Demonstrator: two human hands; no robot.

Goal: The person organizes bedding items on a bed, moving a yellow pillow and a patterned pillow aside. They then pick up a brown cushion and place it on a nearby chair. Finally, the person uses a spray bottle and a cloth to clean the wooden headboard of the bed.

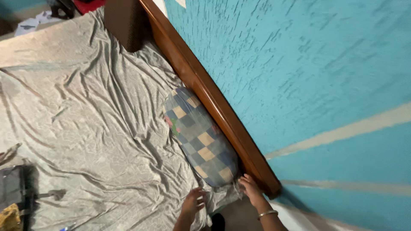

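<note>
A checked pillow [199, 139] in blue, grey and tan, wrapped in clear plastic, lies on the bed against the wooden headboard [205, 92]. My right hand [250, 189], with a bangle on its wrist, touches the pillow's near end by the headboard corner; whether it grips the plastic is unclear. My left hand [193, 202] rests with fingers spread on the edge of the crumpled grey bedsheet [90, 124], just below the pillow.
A dark brown cushion [125, 23] leans against the headboard at the far end. A dark bag [17, 192] lies on the sheet at the lower left. A textured turquoise wall [308, 64] with pale stripes rises behind the headboard.
</note>
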